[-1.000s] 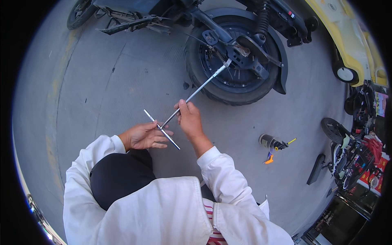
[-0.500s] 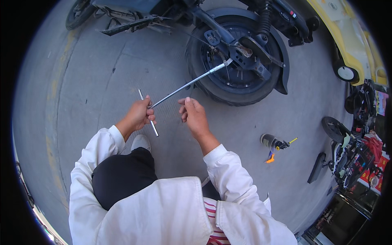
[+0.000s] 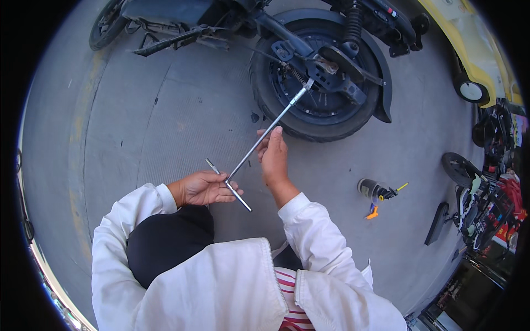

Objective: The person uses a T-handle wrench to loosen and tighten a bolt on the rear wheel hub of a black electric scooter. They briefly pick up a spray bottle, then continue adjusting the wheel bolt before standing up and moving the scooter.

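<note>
A long silver T-handle wrench (image 3: 247, 155) runs from its crossbar near my lap up to the lower part of the pivot area on the dark two-wheeler's wheel (image 3: 306, 118). My left hand (image 3: 201, 186) loosely holds the crossbar, thumb over it and fingers loosely extended under it. Higher up, my right hand (image 3: 271, 154) is loosely curled at the shaft, thumb raised alongside it. The wrench's far end rests below the swingarm (image 3: 292, 38), beside a spring and cable; what it fits onto is too small to tell.
A cylindrical container (image 3: 369, 188) with yellow and orange tools stands on the concrete floor (image 3: 138, 110) to my right. A yellow vehicle (image 3: 469, 38) is at the upper right, with other two-wheelers (image 3: 469, 204) below it. My dark-clothed knee (image 3: 160, 248) is beside my left forearm.
Since half a second ago, the crossbar and my left hand have moved down and rightward, and that hand has loosened. My right hand has moved up onto the shaft, which it was off then.
</note>
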A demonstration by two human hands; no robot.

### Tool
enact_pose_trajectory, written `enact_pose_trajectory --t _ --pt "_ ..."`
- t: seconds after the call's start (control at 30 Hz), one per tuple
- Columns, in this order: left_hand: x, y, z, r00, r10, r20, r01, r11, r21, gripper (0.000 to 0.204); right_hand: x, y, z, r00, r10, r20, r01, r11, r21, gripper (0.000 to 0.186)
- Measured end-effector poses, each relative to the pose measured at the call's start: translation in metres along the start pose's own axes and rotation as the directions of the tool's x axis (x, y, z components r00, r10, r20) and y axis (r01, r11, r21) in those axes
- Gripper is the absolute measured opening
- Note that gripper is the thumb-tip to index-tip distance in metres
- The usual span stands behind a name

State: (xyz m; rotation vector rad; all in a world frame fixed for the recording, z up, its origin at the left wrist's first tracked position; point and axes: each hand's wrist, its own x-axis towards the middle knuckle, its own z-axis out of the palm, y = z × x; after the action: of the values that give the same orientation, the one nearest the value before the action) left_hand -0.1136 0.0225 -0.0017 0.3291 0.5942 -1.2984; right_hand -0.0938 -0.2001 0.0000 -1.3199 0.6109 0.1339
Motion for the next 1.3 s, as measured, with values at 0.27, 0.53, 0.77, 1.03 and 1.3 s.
enact_pose_trajectory --t 0.27,0.53,0.77,1.03,1.3 --pt "0.018 0.019 -0.018 0.948 0.164 -0.272 -0.110 0.973 0.204 0.037 0.005 0.011 -0.019 0.999 0.041 -0.013 -0.042 0.997 -0.069 0.068" --pt "0.018 0.067 -0.012 0.731 0.416 -0.541 -0.108 0.853 0.510 0.046 0.002 0.011 -0.022 0.998 0.031 0.049 -0.027 0.996 -0.090 0.064" --pt "0.010 0.045 -0.007 0.862 0.274 -0.426 -0.165 0.947 0.274 0.041 0.000 0.007 -0.014 0.993 0.060 0.102 -0.052 0.996 -0.071 0.063" --pt "0.028 0.003 0.005 0.966 0.014 -0.258 -0.005 0.999 0.033 0.037 0.002 0.013 -0.021 0.998 0.053 0.024 -0.054 0.997 0.056 0.069" --pt "0.019 0.066 -0.012 0.755 0.351 -0.554 -0.034 0.865 0.501 0.034 0.007 0.017 -0.024 0.997 0.067 0.037 -0.067 0.998 0.001 0.068"
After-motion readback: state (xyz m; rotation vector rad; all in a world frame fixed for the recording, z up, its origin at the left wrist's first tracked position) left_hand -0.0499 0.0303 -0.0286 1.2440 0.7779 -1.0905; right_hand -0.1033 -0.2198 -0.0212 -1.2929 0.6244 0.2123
